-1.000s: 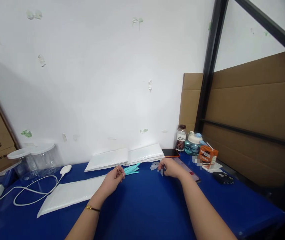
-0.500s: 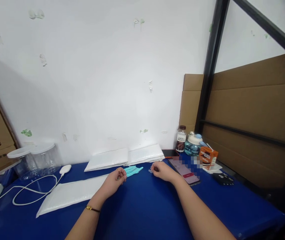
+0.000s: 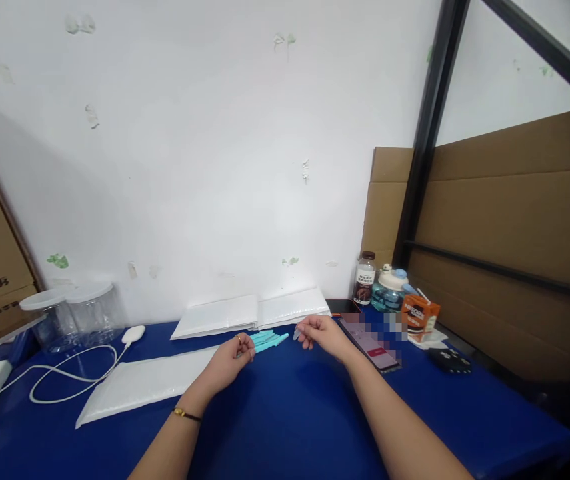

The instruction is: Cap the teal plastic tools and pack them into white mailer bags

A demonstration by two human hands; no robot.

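Note:
My right hand (image 3: 319, 333) pinches a small translucent piece (image 3: 297, 334), perhaps a cap, between thumb and fingertips, just above the blue table. My left hand (image 3: 235, 357) has its fingers curled together with the thumb pressed in; whatever it may hold is hidden. Just behind and right of the left fingertips lies a bunch of slim teal sticks (image 3: 271, 341), tips pointing right. A white padded mailer (image 3: 149, 383) lies flat under and left of my left forearm. Two stacks of white padded mailers, a left stack (image 3: 217, 315) and a right stack (image 3: 292, 307), rest against the wall.
To the right lie a phone (image 3: 372, 343), a dark phone (image 3: 343, 307), and a black patterned pouch (image 3: 449, 360). A brown-capped bottle (image 3: 365, 280), a blue cup (image 3: 389, 293) and an orange drink carton (image 3: 419, 317) stand behind. Clear jars (image 3: 95, 320) and a white cable (image 3: 47, 399) are at left.
My right hand has lifted slightly off the table and turned, with the translucent piece now showing at its fingertips. The left hand has hardly moved. The whole view has shifted slightly.

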